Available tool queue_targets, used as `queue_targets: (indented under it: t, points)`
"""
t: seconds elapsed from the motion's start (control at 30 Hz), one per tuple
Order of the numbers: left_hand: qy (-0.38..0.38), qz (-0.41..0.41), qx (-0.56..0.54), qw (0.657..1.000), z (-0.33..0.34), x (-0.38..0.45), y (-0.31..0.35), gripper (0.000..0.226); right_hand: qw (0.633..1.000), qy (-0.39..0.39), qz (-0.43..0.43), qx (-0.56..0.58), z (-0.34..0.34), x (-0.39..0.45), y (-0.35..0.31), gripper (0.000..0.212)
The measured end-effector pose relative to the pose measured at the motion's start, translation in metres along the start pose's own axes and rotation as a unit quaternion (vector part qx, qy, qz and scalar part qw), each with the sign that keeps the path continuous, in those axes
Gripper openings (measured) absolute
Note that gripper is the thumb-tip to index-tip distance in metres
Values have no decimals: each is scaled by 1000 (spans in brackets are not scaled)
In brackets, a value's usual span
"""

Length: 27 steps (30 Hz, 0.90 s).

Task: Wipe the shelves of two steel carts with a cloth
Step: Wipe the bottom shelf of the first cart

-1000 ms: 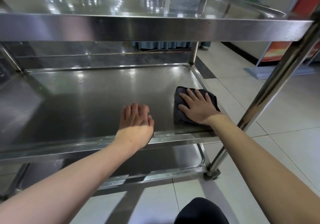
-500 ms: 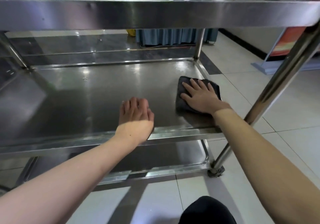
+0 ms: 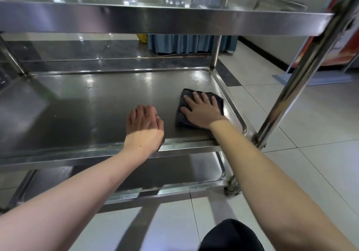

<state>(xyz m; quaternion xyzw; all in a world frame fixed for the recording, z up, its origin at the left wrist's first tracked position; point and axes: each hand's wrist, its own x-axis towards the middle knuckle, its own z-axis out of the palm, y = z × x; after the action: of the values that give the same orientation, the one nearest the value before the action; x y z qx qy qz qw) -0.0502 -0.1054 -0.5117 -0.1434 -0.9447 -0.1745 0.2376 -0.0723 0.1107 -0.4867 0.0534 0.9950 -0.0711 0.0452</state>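
A three-tier steel cart fills the view. Its middle shelf (image 3: 81,110) lies in front of me, with the top shelf (image 3: 155,19) above and the bottom shelf (image 3: 174,175) below. A dark grey folded cloth (image 3: 181,118) lies flat near the middle shelf's right edge. My right hand (image 3: 202,110) presses flat on the cloth with fingers spread. My left hand (image 3: 144,126) rests on the shelf's front rim, fingers curled together, holding nothing.
The cart's right front post (image 3: 299,75) slants up beside my right arm, and a caster (image 3: 232,189) sits below. White floor tiles (image 3: 301,173) stretch to the right. A blue curtain (image 3: 186,43) and a red sign stand (image 3: 342,52) are behind.
My right hand has slid the cloth a little farther back along the shelf's right side. My left hand has stayed on the front rim.
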Motion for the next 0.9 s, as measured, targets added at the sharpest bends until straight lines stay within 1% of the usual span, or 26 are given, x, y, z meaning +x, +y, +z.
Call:
queue_targets:
  t: [0.07, 0.13, 0.23, 0.3, 0.37, 0.43, 0.57, 0.73, 0.83, 0.9]
  points:
    - [10, -13, -9, 1000, -3, 0, -2, 29, 999, -8, -40, -11, 6, -19, -26, 68]
    - [9, -30, -18, 999, -4, 0, -3, 29, 997, -18, -73, -9, 12, -41, -37, 68]
    - [3, -36, -9, 999, -4, -2, -4, 17, 996, -25, -83, 9, 11, -58, -17, 67]
    - [1, -39, -6, 999, -5, -4, -3, 10, 998, -21, -55, 9, 6, -60, 11, 66]
    - [-1, -45, -7, 999, -5, -4, -1, 8, 1000, -11, -4, 2, 0, -60, 34, 66]
    - [-11, -48, -12, 999, -7, -2, 0, 9, 999, -15, 31, 4, -2, -62, 41, 67]
    - [-14, -65, -40, 997, -8, 1, -2, 10, 998, -47, 49, 8, -2, -70, 19, 67]
    - [-13, -78, -47, 996, -11, 3, 0, 11, 996, -69, 16, 47, -4, -92, -9, 74]
    - [3, -80, -96, 992, -14, 3, 1, 12, 997, -55, -8, 52, 5, -111, -29, 74]
    - [15, -83, -150, 985, -19, 3, -2, 16, 998, -22, -29, 52, 11, -123, -42, 67]
